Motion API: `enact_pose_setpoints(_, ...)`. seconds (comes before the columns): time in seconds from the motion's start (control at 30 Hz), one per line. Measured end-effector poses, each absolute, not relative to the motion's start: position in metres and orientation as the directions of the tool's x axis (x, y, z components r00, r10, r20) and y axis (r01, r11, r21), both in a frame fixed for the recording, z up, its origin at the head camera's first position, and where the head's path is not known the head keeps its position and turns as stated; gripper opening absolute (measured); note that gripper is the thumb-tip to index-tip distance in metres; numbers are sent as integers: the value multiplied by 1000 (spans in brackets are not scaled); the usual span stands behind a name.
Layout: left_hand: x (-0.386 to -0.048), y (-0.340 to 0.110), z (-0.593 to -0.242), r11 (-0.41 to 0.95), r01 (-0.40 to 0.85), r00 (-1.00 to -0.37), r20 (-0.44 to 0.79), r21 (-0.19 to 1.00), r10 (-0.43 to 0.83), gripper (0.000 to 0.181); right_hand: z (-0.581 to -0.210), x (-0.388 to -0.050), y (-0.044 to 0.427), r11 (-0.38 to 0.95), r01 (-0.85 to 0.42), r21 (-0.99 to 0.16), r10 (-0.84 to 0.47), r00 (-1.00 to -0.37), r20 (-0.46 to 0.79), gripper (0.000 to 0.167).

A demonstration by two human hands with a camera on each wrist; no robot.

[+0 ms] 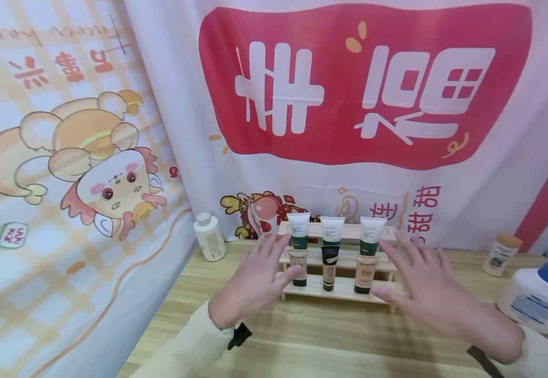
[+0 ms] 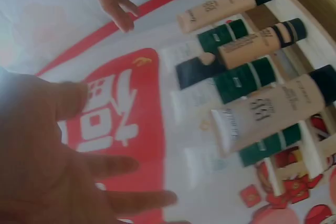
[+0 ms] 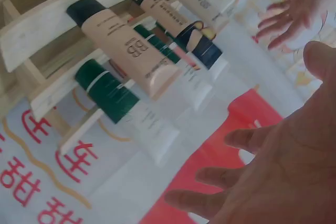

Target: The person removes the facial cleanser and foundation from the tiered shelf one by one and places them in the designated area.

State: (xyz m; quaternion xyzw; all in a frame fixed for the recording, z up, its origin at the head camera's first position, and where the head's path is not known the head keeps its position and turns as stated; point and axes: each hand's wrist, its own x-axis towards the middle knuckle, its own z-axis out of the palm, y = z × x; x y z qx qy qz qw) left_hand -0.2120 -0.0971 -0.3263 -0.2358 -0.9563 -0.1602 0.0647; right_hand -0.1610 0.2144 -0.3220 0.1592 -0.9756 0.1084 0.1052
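Note:
A tiered wooden rack stands on the table against the back cloth. On its front step are two beige BB cream tubes with a darker, black-topped tube between them. Behind them stand white tubes with green caps. My left hand is spread at the rack's left side, its thumb near the left beige tube. My right hand is spread at the right side. Both wrist views show straight, parted fingers with nothing held; whether either hand touches the rack cannot be told.
A white bottle stands left of the rack by the wall cloth. To the right are a white bottle with a wooden-coloured cap and a large pump bottle with a blue top, close to my right forearm. Printed cloths hang behind and at left.

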Motion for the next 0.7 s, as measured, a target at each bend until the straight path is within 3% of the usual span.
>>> enact_pose_setpoints(0.2,-238,-96,-348,758,588,-798,359,282,485,57,-346,-178,233,931,-297,-211,-246,-940,238,79)
enact_pose_setpoints(0.43,-257,-96,-377,742,578,-807,371,339,460,54,-395,-199,249,912,-269,-309,-196,-949,246,50)
enact_pose_setpoints(0.7,-268,-97,-399,718,604,-782,431,346,450,50,-430,-213,257,885,-244,-396,-134,-949,284,30)
